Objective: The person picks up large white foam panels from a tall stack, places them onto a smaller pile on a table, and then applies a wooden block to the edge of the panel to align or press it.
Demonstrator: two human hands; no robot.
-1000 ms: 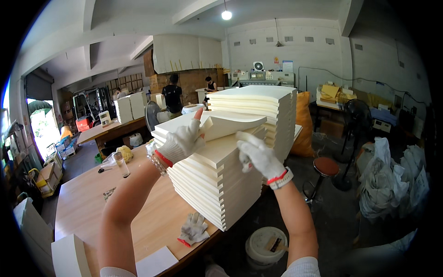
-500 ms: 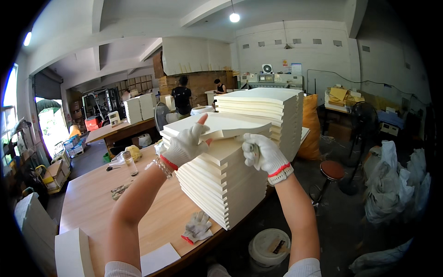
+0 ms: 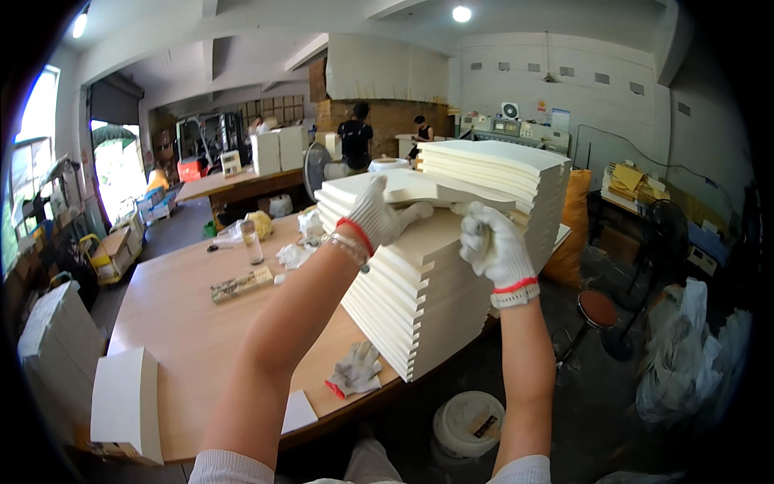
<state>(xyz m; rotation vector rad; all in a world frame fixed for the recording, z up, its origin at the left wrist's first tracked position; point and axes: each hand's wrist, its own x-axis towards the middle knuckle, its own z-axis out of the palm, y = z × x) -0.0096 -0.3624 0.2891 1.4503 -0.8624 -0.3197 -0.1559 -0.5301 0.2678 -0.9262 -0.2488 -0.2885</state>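
A tall stack of white paper (image 3: 387,315) stands on the table edge in front of me, its bundles offset so that the edges look stepped. The top bundle of paper sheets (image 3: 451,191) is arched up along its near edge. My left hand (image 3: 379,214), in a white knit glove with red trim, grips the bundle's near left part, fingers above and thumb along the lower edge. My right hand (image 3: 493,244), gloved alike, has its fingers curled closed at the near right corner of the same bundle. The fingertips there are partly hidden.
A second paper stack (image 3: 500,161) rises behind. On the wooden table (image 3: 193,315) lie a spare glove (image 3: 355,371), a glass (image 3: 251,242) and a paper block (image 3: 125,403). A white bucket (image 3: 468,423) and a round stool (image 3: 597,309) stand on the floor; people work farther back.
My view has shifted left, so the scene sits farther right. My left hand has moved in along the near edge, its thumb now at the bundle, which arches more. The right hand stays at the corner.
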